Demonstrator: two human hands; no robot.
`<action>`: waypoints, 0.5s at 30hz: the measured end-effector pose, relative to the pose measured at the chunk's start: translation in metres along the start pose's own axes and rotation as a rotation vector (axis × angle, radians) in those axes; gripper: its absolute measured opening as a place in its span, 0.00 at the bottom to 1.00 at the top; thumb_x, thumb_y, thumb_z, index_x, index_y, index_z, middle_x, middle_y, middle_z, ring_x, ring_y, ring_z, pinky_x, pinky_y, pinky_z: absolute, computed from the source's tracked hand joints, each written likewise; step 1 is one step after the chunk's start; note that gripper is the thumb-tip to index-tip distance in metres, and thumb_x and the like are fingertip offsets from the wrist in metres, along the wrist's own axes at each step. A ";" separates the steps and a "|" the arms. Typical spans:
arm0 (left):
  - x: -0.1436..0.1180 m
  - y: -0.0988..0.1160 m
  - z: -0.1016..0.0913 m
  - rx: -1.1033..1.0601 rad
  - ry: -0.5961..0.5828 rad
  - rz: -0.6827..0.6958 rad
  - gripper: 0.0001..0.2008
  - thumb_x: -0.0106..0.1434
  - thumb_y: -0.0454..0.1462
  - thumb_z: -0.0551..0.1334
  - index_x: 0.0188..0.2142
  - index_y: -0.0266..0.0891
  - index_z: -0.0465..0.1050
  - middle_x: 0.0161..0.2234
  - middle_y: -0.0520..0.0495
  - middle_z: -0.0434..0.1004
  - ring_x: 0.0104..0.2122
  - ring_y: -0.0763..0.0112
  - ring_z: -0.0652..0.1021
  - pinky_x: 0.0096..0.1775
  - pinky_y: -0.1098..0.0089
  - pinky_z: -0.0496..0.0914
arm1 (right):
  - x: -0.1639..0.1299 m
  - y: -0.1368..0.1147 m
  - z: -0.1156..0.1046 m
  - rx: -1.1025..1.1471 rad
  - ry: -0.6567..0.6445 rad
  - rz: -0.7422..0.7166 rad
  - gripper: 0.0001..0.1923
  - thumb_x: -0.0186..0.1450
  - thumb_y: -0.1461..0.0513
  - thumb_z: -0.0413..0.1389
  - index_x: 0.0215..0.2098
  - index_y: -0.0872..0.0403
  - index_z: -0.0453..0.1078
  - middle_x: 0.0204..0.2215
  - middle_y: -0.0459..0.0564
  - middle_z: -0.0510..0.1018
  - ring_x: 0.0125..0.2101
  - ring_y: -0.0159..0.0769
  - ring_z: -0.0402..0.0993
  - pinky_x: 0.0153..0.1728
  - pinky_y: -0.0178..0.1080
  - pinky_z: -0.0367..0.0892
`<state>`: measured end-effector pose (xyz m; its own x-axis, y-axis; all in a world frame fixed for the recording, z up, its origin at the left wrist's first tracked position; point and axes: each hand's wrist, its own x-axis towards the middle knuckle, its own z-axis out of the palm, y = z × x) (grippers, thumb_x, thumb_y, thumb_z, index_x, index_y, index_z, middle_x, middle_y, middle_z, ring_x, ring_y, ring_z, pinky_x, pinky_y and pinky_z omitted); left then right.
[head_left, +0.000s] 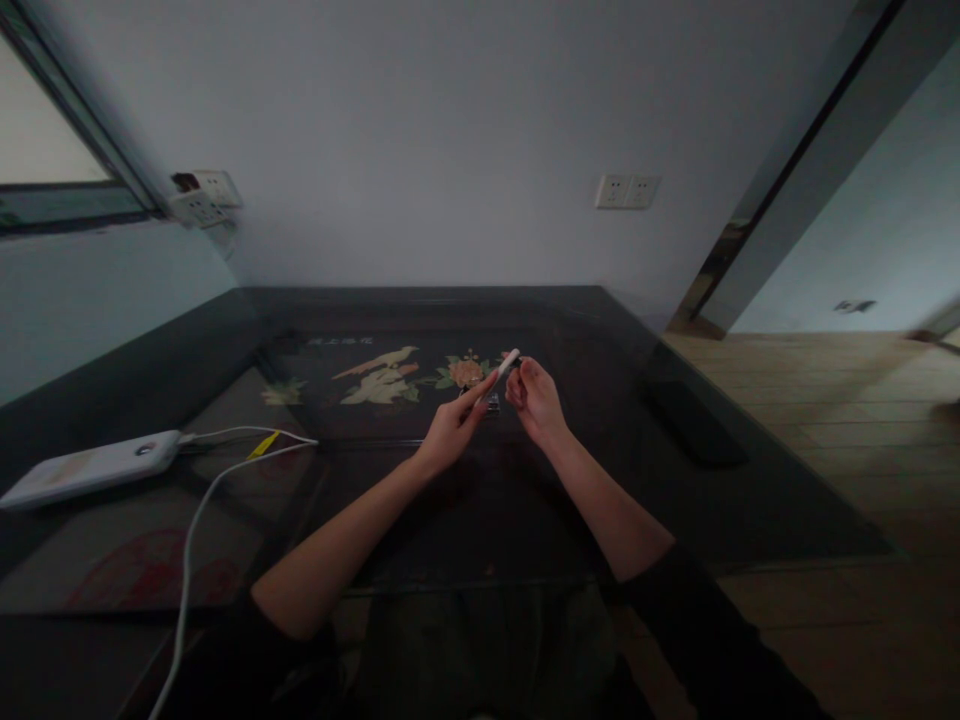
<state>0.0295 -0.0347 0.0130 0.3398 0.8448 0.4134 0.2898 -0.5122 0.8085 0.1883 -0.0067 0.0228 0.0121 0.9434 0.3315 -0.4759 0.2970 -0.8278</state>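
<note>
Over the middle of the dark glossy table (465,535), my left hand (448,434) grips a slim white stick-like object (508,361), tilted up to the right. My right hand (538,402) is closed beside its upper end, with the fingers pinched at a small dark piece (517,363). Whether that piece is joined to the white object I cannot tell. Just below my hands a small shiny metallic item (493,404) shows on the table, partly covered by my left hand. The table top carries a picture of birds (379,380) and flowers.
On the left lies a white power bank (97,468) with a white cable (196,520) running toward me and a yellow tag (264,444). A flat black rectangular object (694,425) rests at the right. Wall sockets (627,191) are above the table's back edge.
</note>
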 end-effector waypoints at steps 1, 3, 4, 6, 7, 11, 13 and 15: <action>0.000 0.000 0.001 0.001 -0.008 0.006 0.26 0.68 0.38 0.55 0.65 0.38 0.61 0.42 0.44 0.80 0.24 0.77 0.65 0.29 0.75 0.64 | 0.000 0.000 0.000 0.006 0.002 0.001 0.22 0.56 0.43 0.62 0.34 0.51 0.70 0.14 0.36 0.58 0.15 0.25 0.47 0.19 0.36 0.43; -0.001 -0.002 0.002 -0.001 -0.022 0.023 0.26 0.68 0.38 0.55 0.64 0.37 0.62 0.39 0.45 0.80 0.25 0.76 0.66 0.30 0.76 0.65 | 0.001 0.001 -0.001 0.012 0.000 0.005 0.23 0.56 0.42 0.62 0.37 0.51 0.72 0.14 0.35 0.57 0.15 0.24 0.46 0.18 0.36 0.42; -0.002 -0.002 0.003 -0.003 -0.029 0.031 0.26 0.68 0.39 0.56 0.64 0.37 0.63 0.38 0.45 0.80 0.26 0.76 0.67 0.30 0.76 0.65 | 0.001 0.001 -0.001 0.012 -0.003 0.004 0.24 0.56 0.42 0.62 0.38 0.52 0.72 0.14 0.35 0.57 0.15 0.24 0.46 0.18 0.36 0.42; -0.002 -0.003 0.003 -0.007 -0.037 0.037 0.25 0.68 0.39 0.56 0.64 0.37 0.63 0.37 0.46 0.80 0.26 0.75 0.68 0.30 0.76 0.66 | 0.001 0.002 -0.001 0.013 -0.014 0.000 0.24 0.57 0.42 0.61 0.38 0.52 0.73 0.14 0.36 0.56 0.15 0.25 0.46 0.18 0.36 0.42; -0.002 -0.004 0.003 -0.008 -0.037 0.036 0.25 0.68 0.39 0.56 0.64 0.38 0.63 0.38 0.46 0.80 0.26 0.75 0.69 0.30 0.76 0.66 | 0.001 0.002 -0.001 0.013 -0.017 0.001 0.25 0.57 0.42 0.61 0.39 0.52 0.73 0.14 0.36 0.57 0.15 0.25 0.46 0.18 0.36 0.43; 0.000 -0.002 0.000 -0.007 -0.011 0.018 0.25 0.68 0.38 0.55 0.64 0.40 0.63 0.41 0.45 0.80 0.30 0.73 0.72 0.33 0.75 0.68 | 0.000 0.002 -0.001 0.000 -0.002 0.017 0.24 0.57 0.42 0.61 0.38 0.52 0.73 0.15 0.36 0.57 0.16 0.25 0.47 0.18 0.36 0.44; 0.001 -0.002 -0.001 -0.005 0.007 0.007 0.25 0.68 0.37 0.55 0.64 0.40 0.63 0.42 0.45 0.80 0.31 0.73 0.73 0.35 0.74 0.68 | 0.000 0.002 -0.001 -0.006 0.004 0.017 0.22 0.57 0.42 0.61 0.35 0.51 0.72 0.15 0.36 0.57 0.16 0.25 0.47 0.18 0.36 0.44; 0.002 -0.002 -0.002 0.001 0.027 0.002 0.25 0.68 0.38 0.55 0.64 0.40 0.63 0.43 0.45 0.80 0.31 0.73 0.74 0.35 0.74 0.69 | 0.000 0.002 0.000 0.000 0.006 0.009 0.21 0.57 0.43 0.62 0.28 0.51 0.67 0.15 0.37 0.57 0.15 0.25 0.47 0.19 0.37 0.44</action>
<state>0.0277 -0.0312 0.0130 0.3163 0.8478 0.4256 0.2907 -0.5137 0.8073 0.1874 -0.0061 0.0208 0.0131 0.9468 0.3215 -0.4761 0.2887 -0.8307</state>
